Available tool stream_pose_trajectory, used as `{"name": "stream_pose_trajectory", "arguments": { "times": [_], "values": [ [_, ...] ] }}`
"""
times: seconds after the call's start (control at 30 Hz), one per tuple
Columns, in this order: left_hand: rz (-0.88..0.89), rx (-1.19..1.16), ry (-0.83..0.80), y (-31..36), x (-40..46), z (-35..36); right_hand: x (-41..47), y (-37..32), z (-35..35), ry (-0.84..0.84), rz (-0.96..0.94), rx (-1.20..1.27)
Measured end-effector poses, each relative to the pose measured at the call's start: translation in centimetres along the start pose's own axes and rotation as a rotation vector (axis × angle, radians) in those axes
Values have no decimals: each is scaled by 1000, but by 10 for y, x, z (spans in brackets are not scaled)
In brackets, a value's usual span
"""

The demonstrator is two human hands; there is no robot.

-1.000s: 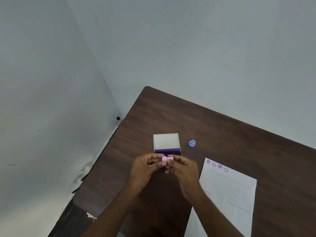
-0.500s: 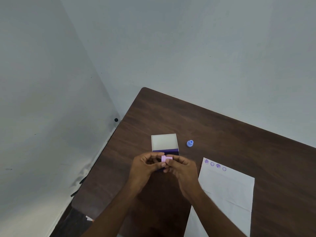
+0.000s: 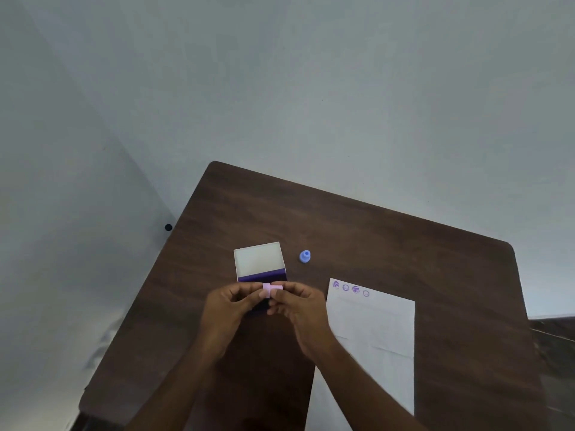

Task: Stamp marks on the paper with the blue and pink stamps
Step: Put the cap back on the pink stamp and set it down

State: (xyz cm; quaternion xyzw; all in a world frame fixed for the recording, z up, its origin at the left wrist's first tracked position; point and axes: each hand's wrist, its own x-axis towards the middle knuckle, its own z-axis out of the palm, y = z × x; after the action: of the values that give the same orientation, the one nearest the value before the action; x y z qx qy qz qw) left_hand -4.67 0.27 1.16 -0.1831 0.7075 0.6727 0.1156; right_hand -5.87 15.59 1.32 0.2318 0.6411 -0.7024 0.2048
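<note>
Both hands met at the lower centre of the frame above a dark wooden bench [image 3: 389, 237], the left hand [image 3: 228, 309] and the right hand [image 3: 298, 309] each pinching one end of a small pink stamp [image 3: 271, 288] between thumb and fingertips. The stamp was held level between them, its two parts meeting at the middle; whether they were joined or pulled slightly apart could not be told. Both hands were closed on it, forearms reaching in from the bottom edge.

Just behind the hands, toward the middle of the frame, stood a small open box [image 3: 259, 262] with a pale interior and a purple front wall, the fingers overlapping its near edge. To the right of the box, apart from it, a blue stamp [image 3: 305, 256] stood upright on the bench on its own.

At the lower right lay a white sheet of paper [image 3: 373, 343], creased across its width and running off the bottom of the frame, the right forearm crossing its near left corner. Four round purple marks [image 3: 351, 289] sat in a row along its far edge, starting at the far left corner.

Plain grey walls filled the upper half of the frame, with a small dark round object [image 3: 168, 227] on the left wall near the bench's edge
</note>
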Motion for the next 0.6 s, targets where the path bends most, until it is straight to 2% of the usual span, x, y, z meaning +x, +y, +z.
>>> {"name": "stream_pose_trajectory", "arguments": {
  "times": [0.27, 0.4, 0.6],
  "values": [
    [54, -2, -54, 7, 2, 8, 2, -1, -10, -11, -17, 52],
    [62, -25, -39, 9, 1, 13, 6, -1, -14, 1, 4, 184],
    [59, 111, 17, 8, 11, 30, 20, -1, -32, 169, 21, 257]
  ]
}}
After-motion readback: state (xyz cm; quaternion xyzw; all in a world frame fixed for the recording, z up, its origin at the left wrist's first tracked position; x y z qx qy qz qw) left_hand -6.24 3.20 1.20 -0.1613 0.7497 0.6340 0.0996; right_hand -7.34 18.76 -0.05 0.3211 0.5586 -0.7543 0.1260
